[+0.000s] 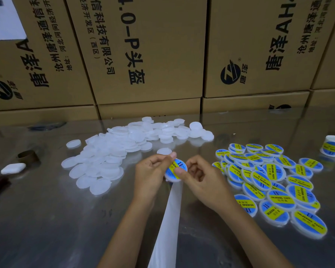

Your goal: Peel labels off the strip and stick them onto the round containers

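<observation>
Right now the risk is a crooked or bubbled label [176,169] — uneven thumb pressure would trap a crease. Both hands pinch one round container [174,177] between them above the bench [46,219]: left hand [153,172] curled on its left edge, right hand [198,176] thumb pressing its face. The bare strip [167,219] trails toward the person, beneath the hands.

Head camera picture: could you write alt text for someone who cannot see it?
Two hands, left and right, hold a round container with a blue and yellow label over a white strip on a shiny table. Plain white containers are heaped on the left, labelled ones on the right, with cardboard boxes behind.
</observation>
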The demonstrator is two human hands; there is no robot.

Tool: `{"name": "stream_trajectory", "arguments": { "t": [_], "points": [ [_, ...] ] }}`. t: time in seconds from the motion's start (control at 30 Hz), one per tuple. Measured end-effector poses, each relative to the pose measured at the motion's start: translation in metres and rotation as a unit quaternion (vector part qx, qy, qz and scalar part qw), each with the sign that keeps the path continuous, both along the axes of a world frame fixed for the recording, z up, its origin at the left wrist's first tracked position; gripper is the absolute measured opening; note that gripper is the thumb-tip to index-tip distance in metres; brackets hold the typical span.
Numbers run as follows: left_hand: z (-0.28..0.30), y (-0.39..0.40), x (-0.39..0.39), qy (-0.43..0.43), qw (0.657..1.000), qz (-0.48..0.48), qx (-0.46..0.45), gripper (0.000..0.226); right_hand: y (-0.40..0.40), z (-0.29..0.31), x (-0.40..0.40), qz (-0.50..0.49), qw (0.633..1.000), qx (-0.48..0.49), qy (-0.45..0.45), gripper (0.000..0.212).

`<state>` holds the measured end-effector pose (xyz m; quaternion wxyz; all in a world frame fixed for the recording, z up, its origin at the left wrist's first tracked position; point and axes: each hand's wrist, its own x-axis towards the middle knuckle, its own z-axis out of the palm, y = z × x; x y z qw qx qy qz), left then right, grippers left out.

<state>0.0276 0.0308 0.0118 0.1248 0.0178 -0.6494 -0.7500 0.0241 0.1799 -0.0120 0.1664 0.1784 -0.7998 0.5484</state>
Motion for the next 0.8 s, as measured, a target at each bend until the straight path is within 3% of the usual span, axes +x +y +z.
{"name": "stream_trajectory", "arguments": {
  "t": [0.13, 0.27, 0.5, 0.6, 0.8],
  "points": [
    [-0.001, 0.009, 0.004, 0.018, 1.0, 0.012, -0.005, 0.016, 0.002, -0.005, 0.0, -0.047, 0.994, 0.096, 0.019, 0.057],
    [0.0, 0.016, 0.007, 0.039, 0.999, -0.004, 0.025, 0.016, 0.002, -0.008, 0.0, -0.084, 0.986, 0.142, 0.022, 0.06],
    [0.004, 0.01, 0.008, 0.025, 0.994, -0.103, 0.041, 0.016, 0.002, -0.008, -0.005, -0.129, 0.983, 0.127, 0.042, 0.058],
    [0.004, 0.006, 0.006, 0.035, 0.985, -0.17, 0.003, 0.026, 0.006, -0.004, -0.006, -0.141, 0.983, 0.111, 0.039, 0.052],
    [0.006, -0.009, 0.004, 0.044, 0.974, -0.209, -0.082, 0.044, 0.003, -0.004, -0.005, -0.117, 0.991, 0.058, 0.021, 0.052]
  ]
}}
